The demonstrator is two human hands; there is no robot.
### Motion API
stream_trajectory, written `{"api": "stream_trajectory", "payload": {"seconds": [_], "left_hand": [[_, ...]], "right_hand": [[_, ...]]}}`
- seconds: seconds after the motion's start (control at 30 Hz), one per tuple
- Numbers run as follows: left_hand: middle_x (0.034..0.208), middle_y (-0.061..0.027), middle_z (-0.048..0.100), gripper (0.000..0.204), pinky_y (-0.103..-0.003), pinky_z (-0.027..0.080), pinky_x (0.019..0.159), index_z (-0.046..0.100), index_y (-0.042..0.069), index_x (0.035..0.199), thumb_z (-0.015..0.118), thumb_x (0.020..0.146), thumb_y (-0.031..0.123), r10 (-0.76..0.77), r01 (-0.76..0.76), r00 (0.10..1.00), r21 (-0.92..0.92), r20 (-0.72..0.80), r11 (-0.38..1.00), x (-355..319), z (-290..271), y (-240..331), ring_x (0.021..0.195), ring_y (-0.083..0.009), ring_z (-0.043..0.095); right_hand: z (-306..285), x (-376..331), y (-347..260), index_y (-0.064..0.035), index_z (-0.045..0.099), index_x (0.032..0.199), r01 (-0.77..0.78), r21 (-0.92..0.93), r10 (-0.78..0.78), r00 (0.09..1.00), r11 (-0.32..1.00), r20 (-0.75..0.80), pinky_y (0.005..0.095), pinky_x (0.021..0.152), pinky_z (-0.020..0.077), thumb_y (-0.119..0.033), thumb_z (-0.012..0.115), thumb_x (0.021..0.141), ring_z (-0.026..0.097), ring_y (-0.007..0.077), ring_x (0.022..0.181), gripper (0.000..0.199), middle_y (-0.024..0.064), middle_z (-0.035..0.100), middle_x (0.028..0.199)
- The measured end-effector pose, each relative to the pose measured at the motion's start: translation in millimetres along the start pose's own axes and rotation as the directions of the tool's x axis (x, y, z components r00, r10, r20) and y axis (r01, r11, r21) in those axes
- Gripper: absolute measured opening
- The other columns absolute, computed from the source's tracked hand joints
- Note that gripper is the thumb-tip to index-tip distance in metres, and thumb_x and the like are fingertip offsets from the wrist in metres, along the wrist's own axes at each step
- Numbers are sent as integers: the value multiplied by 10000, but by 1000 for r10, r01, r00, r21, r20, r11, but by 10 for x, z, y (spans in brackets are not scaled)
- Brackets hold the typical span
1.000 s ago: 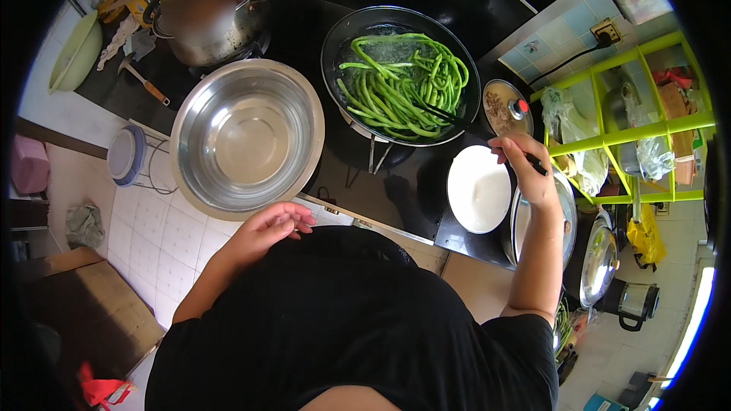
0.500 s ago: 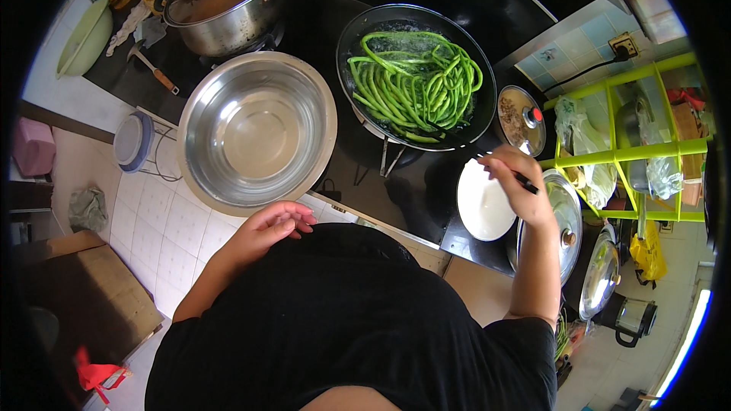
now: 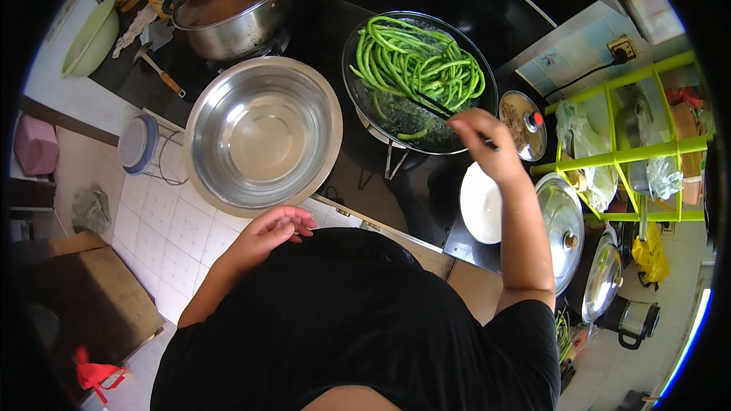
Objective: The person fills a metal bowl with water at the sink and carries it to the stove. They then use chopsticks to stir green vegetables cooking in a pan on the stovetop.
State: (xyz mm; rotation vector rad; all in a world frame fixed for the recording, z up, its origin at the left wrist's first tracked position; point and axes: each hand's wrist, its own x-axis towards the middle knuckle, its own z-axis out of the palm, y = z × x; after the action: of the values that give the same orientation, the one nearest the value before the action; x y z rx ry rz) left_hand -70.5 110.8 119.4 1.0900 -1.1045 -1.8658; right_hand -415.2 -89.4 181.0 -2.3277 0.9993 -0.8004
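My right hand [image 3: 489, 143] grips a pair of black chopsticks [image 3: 432, 105], whose tips reach into a dark round pan [image 3: 489, 113] on the stove. Long green beans [image 3: 411, 61] lie bunched in a tangle along the pan's far side, with bubbling liquid showing on the near side. One short piece of bean sits apart near the front rim. Close to my body, my left hand [image 3: 270, 234] is empty, its fingers loosely bent. The nearest thing to it is a wide steel basin [image 3: 266, 141], which appears to hold nothing but perhaps clear water.
A white bowl [image 3: 481, 205] stands below my right forearm. Beyond it are a small lidded dish [image 3: 523, 128], a large glass lid [image 3: 562, 232] and a green rack [image 3: 647, 154]. A lidded steel pot [image 3: 232, 27] sits at the far left, near a wooden-handled tool [image 3: 161, 72].
My right hand has moved left and away from me, over the pan's near rim, with the chopsticks. The beans have shifted to the far side, exposing liquid. My left hand stays nearly still.
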Motion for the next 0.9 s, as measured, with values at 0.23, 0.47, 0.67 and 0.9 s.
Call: {"api": "stream_trajectory", "payload": {"seconds": [0.23, 0.47, 0.67, 0.9], "left_hand": [[1127, -108, 559, 294, -343, 439, 880, 481, 20, 1189, 416, 937, 158, -37, 36, 998, -25, -57, 999, -98, 10, -75, 1033, -205, 546], [1131, -79, 554, 282, -313, 422, 871, 500, 43, 1178, 436, 935, 171, -14, 14, 1000, -22, 6, 1000, -19, 36, -15, 1027, -179, 542], [1124, -91, 561, 281, -323, 428, 872, 497, 34, 1176, 425, 936, 161, -29, 28, 999, -18, -33, 999, -37, 52, -29, 1023, -186, 545], [1125, -100, 558, 280, -336, 436, 877, 485, 29, 1185, 403, 940, 136, -8, 8, 1000, -18, -22, 1000, -45, 56, -62, 1027, -200, 549]], "right_hand": [[-651, -87, -418, -4, 645, 883, -339, 426, 475, 837, 839, -270, 207, 569, 463, -207, 553, 899, 590, 91, 622, 224, 54, 646, 745], [180, 337, -177, -9, 638, 1011, -217, 382, 290, 946, 898, -145, 246, 710, 445, -209, 540, 917, 555, 111, 763, 242, 49, 627, 843], [224, -11, -338, 30, 640, 891, 12, 157, -8, 1000, 988, -22, 282, 657, 432, -63, 553, 877, 562, 204, 719, 128, 117, 607, 792], [-227, -445, -421, 50, 642, 934, -350, 273, 355, 934, 896, 30, 263, 734, 463, -82, 503, 911, 572, 147, 780, 192, 95, 622, 872]]}}
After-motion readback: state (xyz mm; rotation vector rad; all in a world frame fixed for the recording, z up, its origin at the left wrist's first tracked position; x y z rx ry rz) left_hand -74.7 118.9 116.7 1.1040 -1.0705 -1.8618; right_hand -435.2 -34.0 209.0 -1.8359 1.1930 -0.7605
